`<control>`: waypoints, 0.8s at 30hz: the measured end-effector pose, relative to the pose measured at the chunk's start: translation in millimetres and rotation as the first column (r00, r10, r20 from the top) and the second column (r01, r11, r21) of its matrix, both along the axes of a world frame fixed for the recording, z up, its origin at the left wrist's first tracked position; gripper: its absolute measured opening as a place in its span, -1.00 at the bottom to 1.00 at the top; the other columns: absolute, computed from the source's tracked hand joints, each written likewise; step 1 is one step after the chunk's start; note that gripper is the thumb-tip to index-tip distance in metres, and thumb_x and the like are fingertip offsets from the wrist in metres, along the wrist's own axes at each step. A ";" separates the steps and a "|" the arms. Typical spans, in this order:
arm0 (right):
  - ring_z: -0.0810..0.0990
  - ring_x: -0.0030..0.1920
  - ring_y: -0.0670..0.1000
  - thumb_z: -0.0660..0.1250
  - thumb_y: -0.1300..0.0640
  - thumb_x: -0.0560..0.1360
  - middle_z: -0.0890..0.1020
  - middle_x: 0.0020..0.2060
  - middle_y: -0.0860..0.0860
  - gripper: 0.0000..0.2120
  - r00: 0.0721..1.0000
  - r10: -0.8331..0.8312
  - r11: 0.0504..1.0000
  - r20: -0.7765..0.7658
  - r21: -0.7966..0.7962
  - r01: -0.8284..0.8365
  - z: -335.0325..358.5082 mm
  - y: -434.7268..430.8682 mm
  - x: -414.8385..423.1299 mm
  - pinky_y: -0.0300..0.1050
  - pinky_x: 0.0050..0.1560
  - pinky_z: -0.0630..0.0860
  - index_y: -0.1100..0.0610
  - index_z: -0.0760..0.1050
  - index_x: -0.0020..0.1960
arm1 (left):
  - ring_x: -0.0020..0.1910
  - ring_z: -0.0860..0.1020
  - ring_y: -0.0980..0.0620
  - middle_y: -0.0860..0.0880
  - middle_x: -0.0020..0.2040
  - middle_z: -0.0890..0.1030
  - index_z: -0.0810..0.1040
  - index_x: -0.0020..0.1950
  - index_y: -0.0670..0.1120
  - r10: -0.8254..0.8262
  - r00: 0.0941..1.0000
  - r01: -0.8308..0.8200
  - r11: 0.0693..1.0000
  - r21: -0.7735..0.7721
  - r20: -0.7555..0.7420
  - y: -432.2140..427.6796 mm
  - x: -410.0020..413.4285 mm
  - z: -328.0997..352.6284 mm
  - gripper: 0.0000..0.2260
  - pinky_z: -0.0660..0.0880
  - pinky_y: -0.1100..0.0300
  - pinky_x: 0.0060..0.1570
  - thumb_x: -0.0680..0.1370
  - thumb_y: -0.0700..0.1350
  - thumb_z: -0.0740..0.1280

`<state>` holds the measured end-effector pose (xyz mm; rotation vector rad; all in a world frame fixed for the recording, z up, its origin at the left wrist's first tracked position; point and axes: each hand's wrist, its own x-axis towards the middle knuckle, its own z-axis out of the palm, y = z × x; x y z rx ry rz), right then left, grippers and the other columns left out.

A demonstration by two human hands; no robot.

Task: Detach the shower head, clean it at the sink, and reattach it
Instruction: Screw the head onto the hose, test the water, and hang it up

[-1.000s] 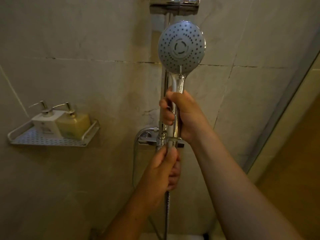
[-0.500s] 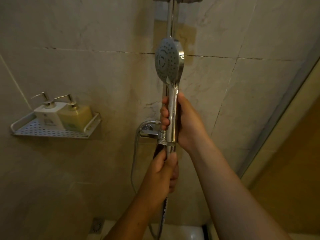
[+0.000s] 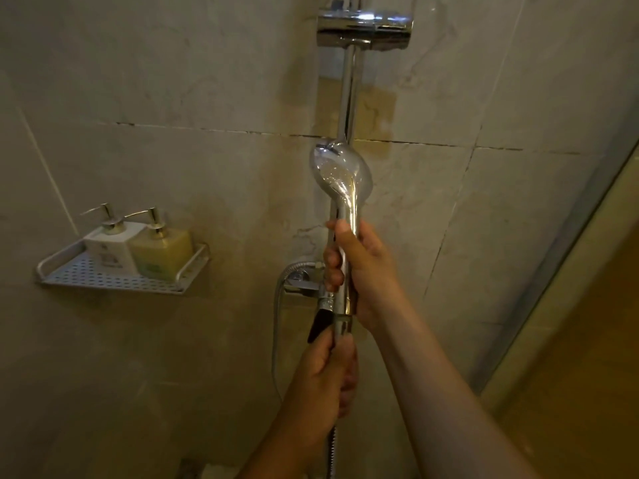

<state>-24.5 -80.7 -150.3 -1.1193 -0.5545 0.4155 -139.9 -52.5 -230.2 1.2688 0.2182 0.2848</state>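
Observation:
The chrome shower head stands upright in front of the vertical riser rail, its shiny back turned toward me and its spray face hidden. My right hand grips its handle from the right side. Just below, my left hand is curled round the hose connector at the handle's base. The metal hose hangs down from under that hand. The chrome holder bracket sits on the rail at the top.
A perforated white wall shelf on the left carries two pump bottles, one white and one yellow. The mixer valve sits on the tiled wall behind my hands. A glass shower screen edge runs along the right.
The shower head has turned about its handle, from spray face toward me, through edge-on, to its back toward me. Both hands keep their grips, and my view has tilted upward.

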 end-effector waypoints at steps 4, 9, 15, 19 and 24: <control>0.41 -0.44 -0.02 0.02 -0.14 0.67 0.48 -0.37 0.06 -0.52 0.958 0.170 0.985 -0.231 0.079 -0.156 5.3 -2.2 -1.3 -0.14 -0.39 0.38 0.17 0.56 0.18 | -0.53 0.15 0.17 0.06 -0.43 0.26 0.43 -0.13 -0.05 -0.001 1.000 0.001 1.000 0.018 -0.004 6.9 -2.4 -1.7 -0.75 0.06 0.28 -0.56 0.47 0.13 0.26; 0.49 -0.34 -0.01 0.10 -0.08 0.66 0.53 -0.29 0.06 -0.59 0.946 0.244 0.968 -0.215 0.117 -0.223 5.6 -4.7 1.5 -0.12 -0.26 0.45 0.19 0.59 0.15 | -0.51 0.17 0.15 0.06 -0.43 0.27 0.41 -0.12 -0.05 0.006 1.000 -0.006 0.999 0.047 0.003 11.5 -2.5 1.7 -0.72 0.09 0.29 -0.55 0.48 0.16 0.27; 0.61 -0.20 0.04 0.42 -0.03 0.42 0.58 -0.20 0.09 -0.63 0.952 0.278 0.951 -0.125 0.179 -0.254 4.2 -10.9 8.3 0.05 -0.06 0.60 0.19 0.50 0.11 | -0.52 0.16 0.15 0.07 -0.44 0.26 0.39 -0.06 -0.11 0.009 1.000 -0.009 0.999 0.049 0.015 12.0 -3.6 4.4 -0.66 0.07 0.28 -0.55 0.56 0.17 0.27; 0.71 -0.14 0.13 0.36 0.08 0.48 0.66 -0.06 0.18 -0.76 0.942 0.310 0.929 -0.131 0.251 -0.271 8.1 -10.7 7.5 0.07 -0.09 0.66 0.13 0.41 0.09 | -0.51 0.16 0.15 0.07 -0.43 0.26 0.41 -0.07 -0.08 -0.006 1.000 0.004 0.997 0.071 0.023 12.6 -4.2 5.4 -0.69 0.05 0.25 -0.52 0.56 0.17 0.26; 0.42 -0.50 -0.08 0.32 0.09 0.58 0.57 -0.34 0.04 -0.82 0.970 0.240 0.963 -0.030 0.136 -0.234 6.3 -7.1 8.5 -0.19 -0.48 0.43 0.13 0.34 -0.01 | -0.53 0.16 0.16 0.07 -0.44 0.27 0.41 -0.12 -0.03 -0.018 1.000 0.017 0.997 0.077 0.014 9.1 -2.9 5.6 -0.73 0.09 0.32 -0.57 0.51 0.17 0.25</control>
